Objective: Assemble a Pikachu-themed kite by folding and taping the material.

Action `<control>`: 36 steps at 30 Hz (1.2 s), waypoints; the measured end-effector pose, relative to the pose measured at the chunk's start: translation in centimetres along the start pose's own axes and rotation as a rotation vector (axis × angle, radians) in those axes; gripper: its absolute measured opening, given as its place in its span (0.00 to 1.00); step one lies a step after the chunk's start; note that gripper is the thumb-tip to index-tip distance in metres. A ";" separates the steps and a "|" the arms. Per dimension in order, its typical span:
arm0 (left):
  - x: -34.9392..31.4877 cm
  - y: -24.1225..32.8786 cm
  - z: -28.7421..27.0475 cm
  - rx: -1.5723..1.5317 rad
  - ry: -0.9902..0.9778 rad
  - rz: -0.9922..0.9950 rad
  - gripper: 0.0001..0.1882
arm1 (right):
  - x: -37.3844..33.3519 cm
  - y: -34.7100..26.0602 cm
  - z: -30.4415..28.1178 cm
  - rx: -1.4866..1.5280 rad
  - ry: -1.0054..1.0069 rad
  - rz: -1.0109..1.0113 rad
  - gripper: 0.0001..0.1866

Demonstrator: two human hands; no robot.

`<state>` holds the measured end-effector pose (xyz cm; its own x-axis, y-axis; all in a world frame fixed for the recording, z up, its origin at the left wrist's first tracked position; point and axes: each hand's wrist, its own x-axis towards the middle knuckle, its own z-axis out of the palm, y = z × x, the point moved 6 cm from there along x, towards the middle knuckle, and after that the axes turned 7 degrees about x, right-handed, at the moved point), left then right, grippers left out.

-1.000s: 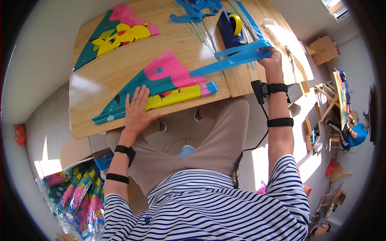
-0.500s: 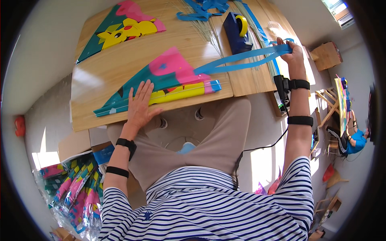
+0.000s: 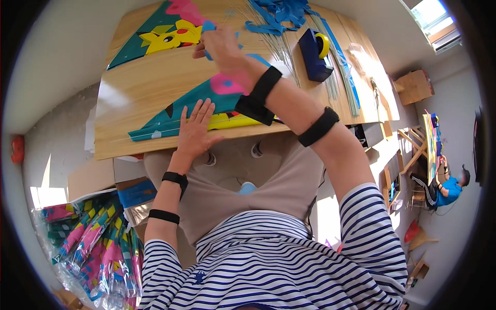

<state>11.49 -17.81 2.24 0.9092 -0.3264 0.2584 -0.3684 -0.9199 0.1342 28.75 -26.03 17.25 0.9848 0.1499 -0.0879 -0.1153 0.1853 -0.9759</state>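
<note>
A folded kite (image 3: 170, 117) of green, pink and yellow sheet lies along the table's near edge. My left hand (image 3: 195, 129) rests flat on it, fingers spread. Above the kite's pink part, my right hand (image 3: 223, 47) has its fingers closed round a blue ribbon tail (image 3: 258, 59); part of the ribbon trails back toward the kite behind the wrist. My right forearm hides the kite's right end. Farther left on the table lies a second kite (image 3: 125, 53), green and pink with a yellow cartoon figure.
A navy tape dispenser (image 3: 311, 56) stands right of my right arm, among thin sticks (image 3: 338, 67). Blue ribbons (image 3: 281, 14) are heaped at the far edge. Bagged kites (image 3: 98, 243) fill the lower left beside a cardboard box (image 3: 93, 175). Another person (image 3: 450, 192) sits far right.
My right hand has swung from the table's right side leftward across the kite, carrying the blue ribbon. My left hand stays on the kite.
</note>
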 end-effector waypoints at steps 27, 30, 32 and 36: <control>0.0 -0.1 0.2 -0.070 -0.060 -0.093 0.51 | -17.1 12.1 -9.0 -1.375 -0.239 -0.647 0.44; 0.1 0.1 0.0 -0.058 -0.041 -0.083 0.50 | -16.0 12.8 -9.4 -1.414 -0.241 -0.619 0.45; 0.2 0.2 0.2 -0.048 -0.091 -0.116 0.49 | -15.7 13.8 -10.0 -1.399 -0.252 -0.602 0.46; 0.4 0.2 -0.3 -0.034 -0.007 -0.044 0.48 | -15.4 14.7 -10.5 -1.366 -0.236 -0.611 0.48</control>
<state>11.67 -18.08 2.64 0.9261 -0.2870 0.2447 -0.3339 -0.9257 0.1779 13.22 -35.81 2.16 0.7774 0.5578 0.2906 0.6272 -0.7221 -0.2918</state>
